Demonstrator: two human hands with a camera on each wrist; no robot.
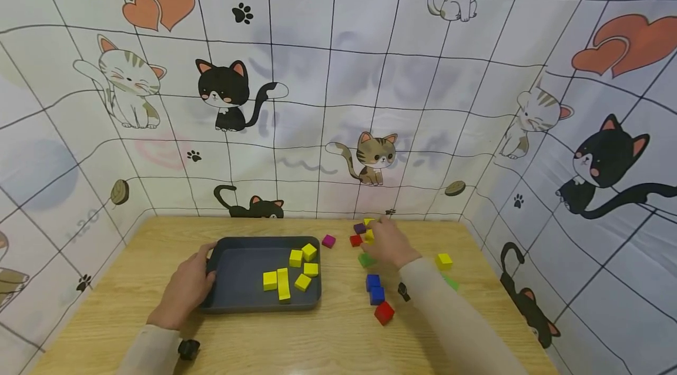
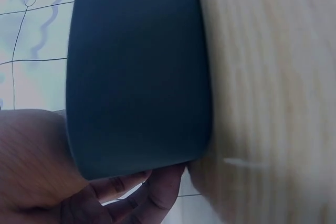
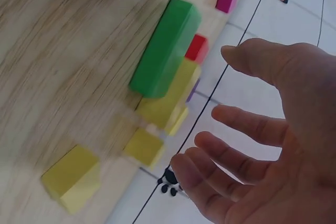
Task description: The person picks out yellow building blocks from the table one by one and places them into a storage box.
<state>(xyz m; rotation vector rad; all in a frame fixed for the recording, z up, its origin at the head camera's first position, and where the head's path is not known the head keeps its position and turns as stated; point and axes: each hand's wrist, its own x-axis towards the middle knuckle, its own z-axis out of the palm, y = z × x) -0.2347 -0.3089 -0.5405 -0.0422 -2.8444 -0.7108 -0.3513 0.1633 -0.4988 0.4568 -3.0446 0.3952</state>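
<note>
My left hand (image 1: 185, 287) grips the left end of the dark grey tray (image 1: 227, 272); in the left wrist view, bent fingers (image 2: 163, 184) lie against the end of the tray (image 2: 139, 77). Several yellow blocks (image 1: 296, 258) lie in the tray's right half. To its right, my right hand (image 1: 391, 245) hovers over a group of blocks, partly hiding them. The right wrist view shows that hand (image 3: 273, 145) empty, fingers apart and slightly bent, beside a long green block (image 3: 165, 48), a long yellow block (image 3: 170, 98) and a red block (image 3: 197, 49).
A magenta block (image 1: 328, 241) lies off the tray's far right corner. Blue blocks (image 1: 376, 295) and a red block (image 1: 384, 313) are nearer the front. Right of the right forearm are a yellow block (image 1: 444, 261) and a green one (image 1: 451, 282). Cat-print fabric (image 1: 301, 128) rises behind the table.
</note>
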